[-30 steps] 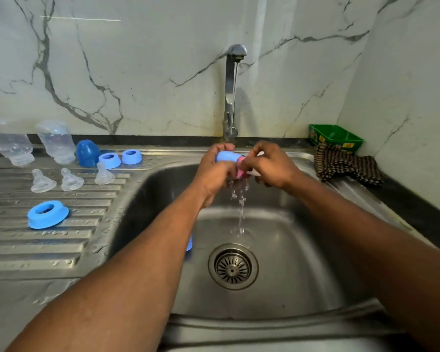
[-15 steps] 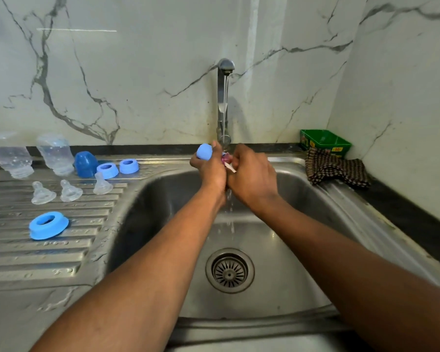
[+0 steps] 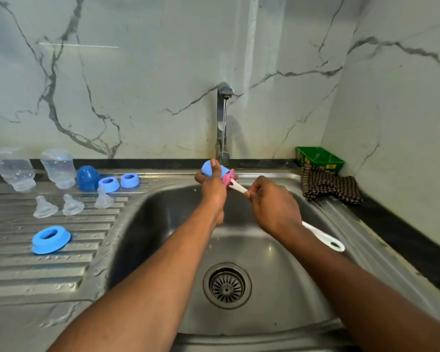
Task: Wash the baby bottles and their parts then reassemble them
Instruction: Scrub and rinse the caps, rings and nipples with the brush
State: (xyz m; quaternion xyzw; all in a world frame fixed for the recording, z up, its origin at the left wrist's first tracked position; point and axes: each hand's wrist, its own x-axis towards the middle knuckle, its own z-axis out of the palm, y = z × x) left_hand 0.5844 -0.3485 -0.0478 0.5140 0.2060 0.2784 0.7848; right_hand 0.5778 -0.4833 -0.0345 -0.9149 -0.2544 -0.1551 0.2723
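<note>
At frame centre, under the running tap (image 3: 224, 118), the left hand (image 3: 212, 185) grips a light blue bottle cap (image 3: 208, 167), fingers curled round it. The right hand (image 3: 273, 207) holds the white handle of a bottle brush (image 3: 323, 237); its pink head sits at the cap's opening. At left, two clear bottles (image 3: 14, 170), three teats (image 3: 73, 205) and blue rings (image 3: 51, 239) rest on the drainboard (image 3: 36, 270).

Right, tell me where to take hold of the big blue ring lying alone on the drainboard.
Grip the big blue ring across its outer rim, coming straight down from above. It lies flat on the ridged drainboard with its hole up and nothing beside it, so opposite sides are free for thumb and fingers.
</note>
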